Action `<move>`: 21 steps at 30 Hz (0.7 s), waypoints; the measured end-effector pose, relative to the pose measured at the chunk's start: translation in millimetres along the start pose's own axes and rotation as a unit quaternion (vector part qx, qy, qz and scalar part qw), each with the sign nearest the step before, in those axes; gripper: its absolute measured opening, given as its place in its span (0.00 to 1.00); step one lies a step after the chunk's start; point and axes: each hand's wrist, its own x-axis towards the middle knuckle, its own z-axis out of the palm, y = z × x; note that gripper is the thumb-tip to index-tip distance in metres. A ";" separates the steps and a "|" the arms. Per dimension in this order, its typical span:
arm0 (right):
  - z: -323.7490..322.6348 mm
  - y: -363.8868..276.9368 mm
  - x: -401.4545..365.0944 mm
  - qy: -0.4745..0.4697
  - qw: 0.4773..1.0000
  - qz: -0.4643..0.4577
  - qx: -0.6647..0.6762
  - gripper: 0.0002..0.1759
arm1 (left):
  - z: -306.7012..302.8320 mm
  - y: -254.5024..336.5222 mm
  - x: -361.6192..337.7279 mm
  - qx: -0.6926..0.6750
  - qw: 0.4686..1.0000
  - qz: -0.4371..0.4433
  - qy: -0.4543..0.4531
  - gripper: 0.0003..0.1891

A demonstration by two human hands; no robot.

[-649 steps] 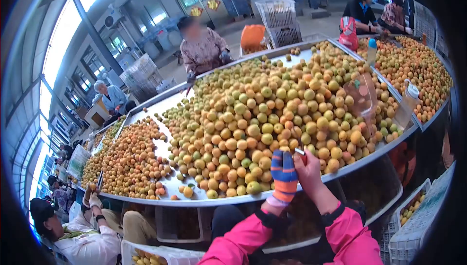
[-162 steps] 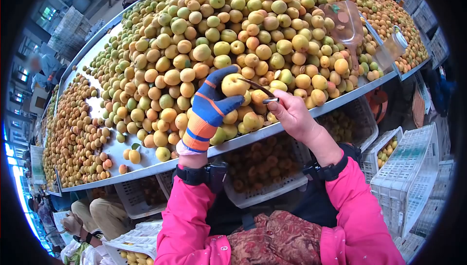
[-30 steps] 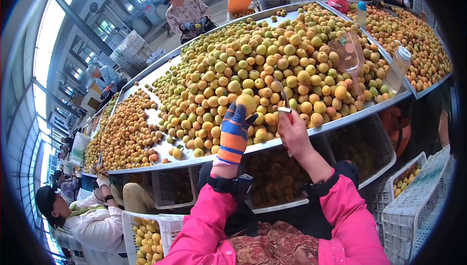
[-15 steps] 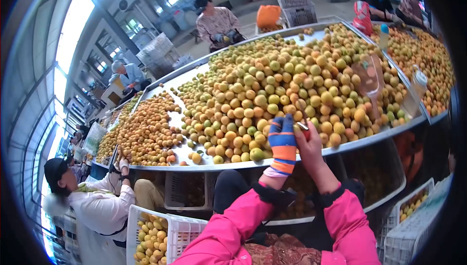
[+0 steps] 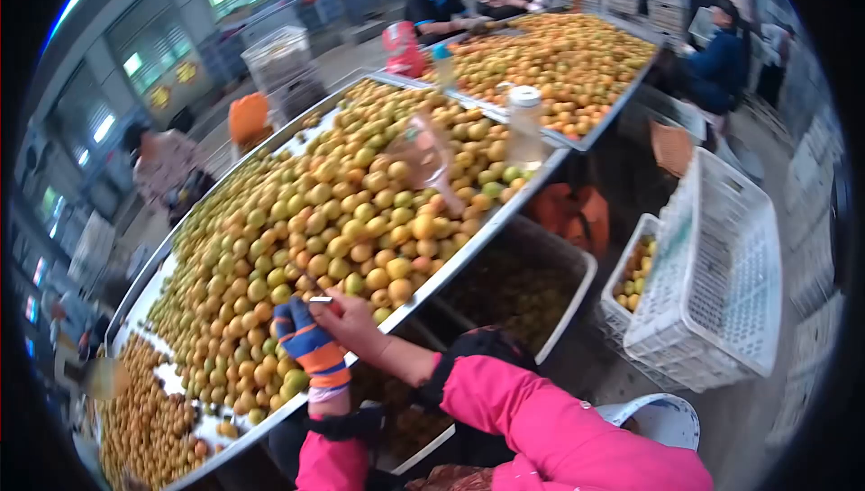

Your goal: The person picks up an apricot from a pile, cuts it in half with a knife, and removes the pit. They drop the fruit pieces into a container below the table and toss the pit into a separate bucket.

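Note:
My left hand (image 5: 311, 338) wears a glove striped blue and orange. Its fingers are curled at the near edge of a heap of yellow-green and orange apricots (image 5: 338, 268), and what lies inside them is hidden. Close against it, my bare right hand (image 5: 360, 324) is closed around a small red-handled knife (image 5: 323, 301), whose shiny metal part shows by the thumb. Both hands are over the metal rim (image 5: 423, 304) of the sorting table.
A clear bottle with a white lid (image 5: 524, 122) and a transparent scoop-like thing (image 5: 428, 162) are on the table. Below stand a crate (image 5: 541, 311), a white basket (image 5: 721, 266) and a white bucket (image 5: 662, 414). People sit at the tables beyond, one in blue (image 5: 716, 63).
The view has swung to the right, so the table now slants and the baskets on the right show. My hands stay together, with the knife still in my right hand.

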 end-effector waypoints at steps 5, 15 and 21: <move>-1.6 5.5 5.0 -0.060 0.966 0.154 0.199 0.18 | 13.2 14.8 2.6 0.019 0.996 0.079 -0.033 0.11; -4.0 -9.6 3.1 -0.121 0.863 0.348 0.346 0.20 | 1.5 8.0 13.3 0.191 0.953 0.213 -0.097 0.11; -4.4 -5.2 6.5 -0.119 0.802 0.405 0.422 0.18 | -2.1 3.6 20.8 0.205 0.932 0.274 -0.116 0.11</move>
